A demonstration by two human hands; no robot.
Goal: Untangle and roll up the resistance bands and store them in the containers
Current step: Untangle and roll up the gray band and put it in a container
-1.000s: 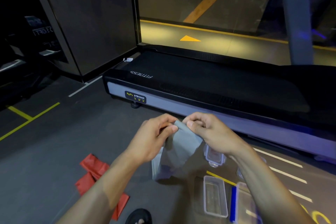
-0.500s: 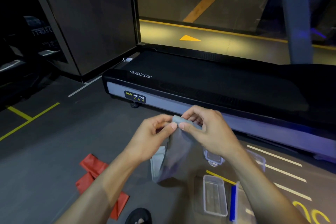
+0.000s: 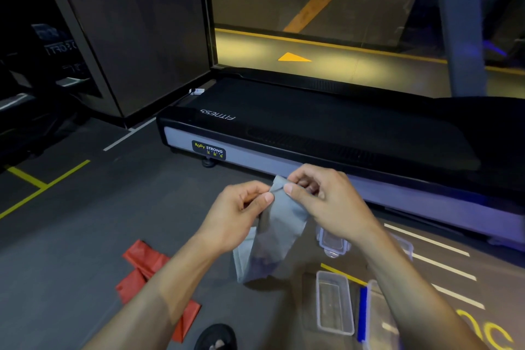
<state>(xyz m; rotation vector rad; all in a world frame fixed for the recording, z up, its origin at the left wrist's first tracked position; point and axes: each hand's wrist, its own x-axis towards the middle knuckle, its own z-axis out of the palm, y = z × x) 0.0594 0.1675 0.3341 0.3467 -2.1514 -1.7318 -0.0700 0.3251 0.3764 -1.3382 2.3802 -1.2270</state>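
While both hands (image 3: 279, 202) pinch the grey band (image 3: 274, 233), the treadmill (image 3: 326, 133) reads "FITNESS" and "BODY STRONG".

Left hand (image 3: 237, 212) and right hand (image 3: 321, 199) pinch grey band (image 3: 277, 231) top edge; red band (image 3: 147, 273) on floor.

treadmill (image 3: 326, 128) | deck: "FITNESS", upside down | end badge (image 3: 208, 150): "BODY STRONG"

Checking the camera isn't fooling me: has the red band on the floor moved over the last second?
No. The red band lies in the same spot left of the treadmill.
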